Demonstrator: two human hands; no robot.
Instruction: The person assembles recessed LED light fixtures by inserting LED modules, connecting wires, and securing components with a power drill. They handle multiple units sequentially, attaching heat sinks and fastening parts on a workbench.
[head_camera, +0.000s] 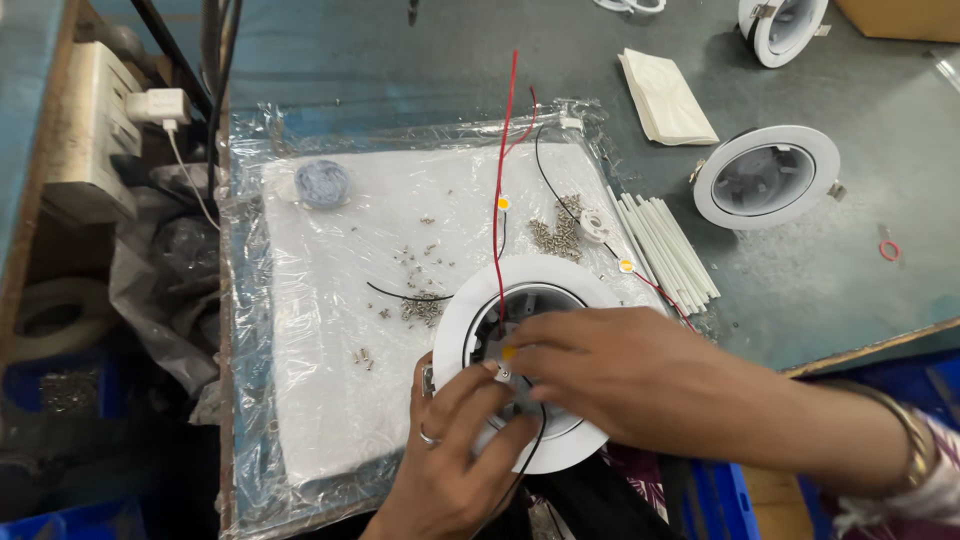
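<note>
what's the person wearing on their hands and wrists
The left hand is bare except for a silver ring on one finger. The right hand has no rings in view; its wrist carries a gold-coloured bangle, with a patterned sleeve edge behind it.

Loose screws (556, 232), a red wire (503, 150) and white tubes (665, 245) crowd the far side; the left pad (330, 380) lies barer.

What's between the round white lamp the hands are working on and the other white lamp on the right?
In the head view, a bundle of white tubes lies between the held lamp housing and the other housing.
</note>
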